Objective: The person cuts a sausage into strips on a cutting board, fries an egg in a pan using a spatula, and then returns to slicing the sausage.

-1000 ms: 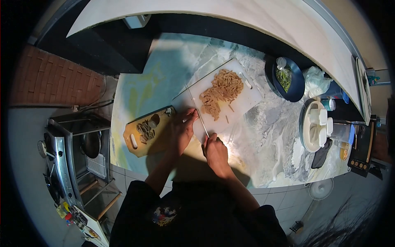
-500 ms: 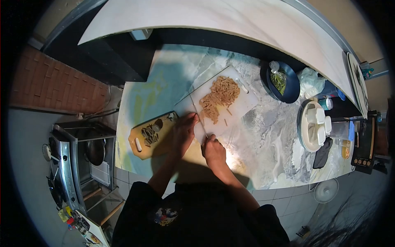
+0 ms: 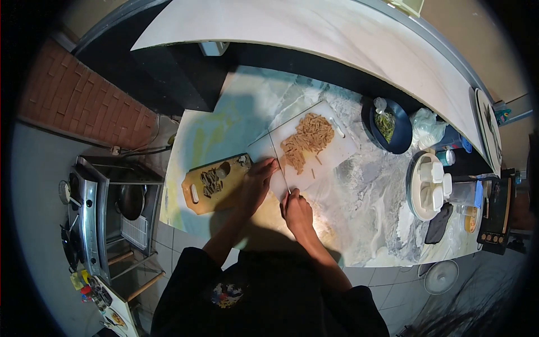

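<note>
My right hand (image 3: 297,212) is gripping the knife (image 3: 279,162), fingers clamped on its handle, blade lying across the white board (image 3: 337,147) just left of the cut strips (image 3: 307,140). My left hand's (image 3: 259,181) fingers are resting flat beside it, unchanged since earlier.

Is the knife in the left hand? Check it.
No, the right hand grips the knife by its handle, while the left hand rests flat on the white board.

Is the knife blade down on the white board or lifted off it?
Cannot tell for sure. The knife, in the right hand, lies across the white cutting board beside the cut strips; contact is too small to see.
</note>
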The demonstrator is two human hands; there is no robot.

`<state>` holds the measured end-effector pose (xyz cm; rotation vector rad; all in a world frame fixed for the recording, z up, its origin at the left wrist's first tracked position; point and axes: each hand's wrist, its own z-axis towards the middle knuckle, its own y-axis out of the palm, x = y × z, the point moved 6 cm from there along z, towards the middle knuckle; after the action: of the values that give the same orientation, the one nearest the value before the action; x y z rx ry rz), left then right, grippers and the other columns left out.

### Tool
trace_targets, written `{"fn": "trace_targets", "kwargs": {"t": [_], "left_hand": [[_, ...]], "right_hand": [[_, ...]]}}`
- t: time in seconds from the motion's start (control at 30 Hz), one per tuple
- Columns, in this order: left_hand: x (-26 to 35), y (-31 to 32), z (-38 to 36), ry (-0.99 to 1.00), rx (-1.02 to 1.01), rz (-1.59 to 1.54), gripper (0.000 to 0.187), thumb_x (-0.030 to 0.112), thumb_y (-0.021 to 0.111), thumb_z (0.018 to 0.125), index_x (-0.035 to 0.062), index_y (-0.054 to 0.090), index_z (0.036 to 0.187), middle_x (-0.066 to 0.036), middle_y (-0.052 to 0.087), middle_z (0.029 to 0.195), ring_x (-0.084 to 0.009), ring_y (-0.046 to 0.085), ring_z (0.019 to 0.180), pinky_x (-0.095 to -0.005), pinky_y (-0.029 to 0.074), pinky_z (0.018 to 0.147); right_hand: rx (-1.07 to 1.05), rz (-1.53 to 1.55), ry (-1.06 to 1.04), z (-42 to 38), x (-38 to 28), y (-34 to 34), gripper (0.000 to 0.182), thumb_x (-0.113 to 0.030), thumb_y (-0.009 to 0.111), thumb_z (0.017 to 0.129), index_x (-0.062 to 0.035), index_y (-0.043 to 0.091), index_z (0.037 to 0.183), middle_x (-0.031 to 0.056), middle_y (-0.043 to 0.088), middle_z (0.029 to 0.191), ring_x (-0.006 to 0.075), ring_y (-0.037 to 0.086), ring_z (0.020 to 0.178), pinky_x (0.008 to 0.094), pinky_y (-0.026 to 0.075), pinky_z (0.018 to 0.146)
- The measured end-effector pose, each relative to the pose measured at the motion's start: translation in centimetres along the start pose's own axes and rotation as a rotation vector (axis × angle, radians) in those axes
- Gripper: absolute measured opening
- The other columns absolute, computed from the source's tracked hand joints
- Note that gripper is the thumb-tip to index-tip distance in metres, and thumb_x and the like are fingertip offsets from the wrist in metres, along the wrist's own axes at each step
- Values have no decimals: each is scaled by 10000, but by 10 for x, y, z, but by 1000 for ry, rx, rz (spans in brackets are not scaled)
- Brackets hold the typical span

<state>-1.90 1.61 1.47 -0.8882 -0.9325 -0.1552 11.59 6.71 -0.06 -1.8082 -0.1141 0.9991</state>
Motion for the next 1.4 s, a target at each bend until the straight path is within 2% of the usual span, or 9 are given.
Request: {"fn": "trace_targets", "kwargs": {"t": [0.07,0.13,0.2,0.27,0.37,0.43,0.8,1.33,1.4], "left_hand": [[-1,1,0,15,1,0,240,9,617,833,44,663,1066,-149,646,1073,-300,626,978,-349,517,845],[1,0,1,29,-3,-1,250,8,614,835,51,659,1077,-150,644,1076,-300,625,979,-349,517,847],[0,-1,1,-45,-26,-63,267,7,608,840,70,655,1095,-148,635,1088,-298,620,987,-352,514,853],[-2,0,0,-11,-30,-28,278,7,604,843,77,651,1107,-147,631,1093,-297,618,991,-351,512,856],[1,0,1,11,-40,13,294,5,598,847,86,642,1126,-144,626,1100,-296,614,996,-351,510,859],[0,1,0,-3,-44,15,300,4,594,849,88,639,1133,-143,625,1102,-296,613,997,-351,509,860],[4,-1,0,33,-28,39,292,-47,568,821,5,627,1102,-167,630,1085,-314,610,996,-356,508,864],[-13,9,-4,26,-68,23,340,-58,554,792,11,611,1119,-158,630,1102,-323,594,1019,-389,490,883],[-7,7,-4,194,-15,93,360,-68,562,786,34,617,1127,-156,633,1099,-325,600,1008,-391,495,874]], "right_hand": [[-2,10,2,1,0,-3,259,-197,470,928,59,491,894,289,588,645,458,598,604,508,494,557],[-96,-86,20,-1,-2,-5,255,-201,483,929,51,491,899,246,609,721,396,637,680,458,526,613],[-116,-76,53,-1,-2,-5,254,-199,483,928,54,488,909,254,609,729,402,636,693,465,523,627],[-135,-67,82,-1,-2,-2,253,-196,483,928,57,485,919,261,609,737,407,635,707,472,520,640],[-86,-22,118,1,1,-4,243,-189,478,930,53,491,908,270,607,728,421,625,674,476,517,608],[-1,57,80,0,2,-6,266,-205,456,941,52,479,881,302,586,661,476,586,610,525,467,550],[45,27,-13,-3,-9,2,261,-195,471,934,52,477,848,285,584,620,451,591,553,497,483,506],[24,-54,-9,1,-5,6,310,-227,467,934,62,482,821,265,595,615,414,612,549,461,507,499],[1,-66,-1,1,-5,7,309,-226,465,933,64,484,827,265,600,629,412,618,563,463,511,512]]}}
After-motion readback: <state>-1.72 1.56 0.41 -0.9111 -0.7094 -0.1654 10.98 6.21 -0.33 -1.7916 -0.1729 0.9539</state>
